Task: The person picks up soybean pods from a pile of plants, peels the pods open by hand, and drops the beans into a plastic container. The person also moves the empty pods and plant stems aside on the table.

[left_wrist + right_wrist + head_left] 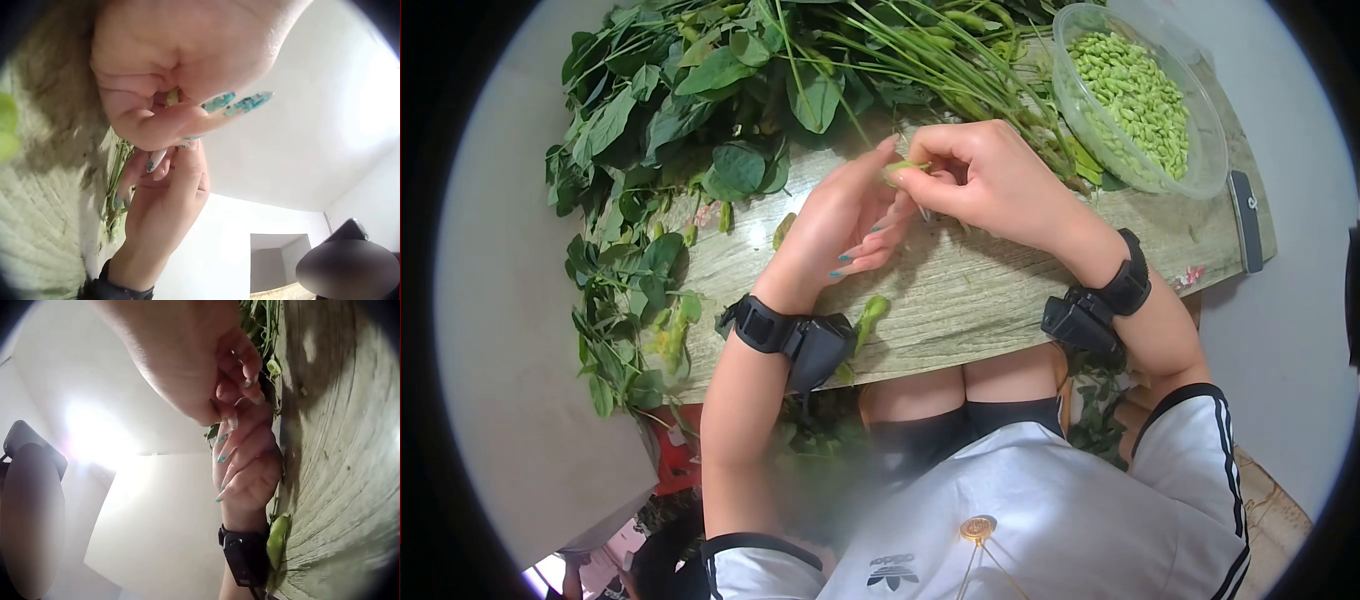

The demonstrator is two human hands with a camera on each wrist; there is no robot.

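In the head view, a green soybean pod (903,171) is between the two hands above the table. My right hand (1000,185) pinches it between thumb and forefinger. My left hand (845,225) meets it from the other side, palm turned up and fingers curled; a small pale-green piece (173,97) shows inside its bent fingers in the left wrist view. The fingertips of both hands nearly meet, and the fingers partly cover the pod. Another pod (870,322) lies on the table near the left wrist.
A clear plastic bowl (1072,95) of shelled green beans (1135,100) stands at the back right, with a phone (1246,222) beside it. Leafy bean stalks (730,75) pile along the back and left of the wooden table (990,310). Loose pods (725,216) lie near the leaves.
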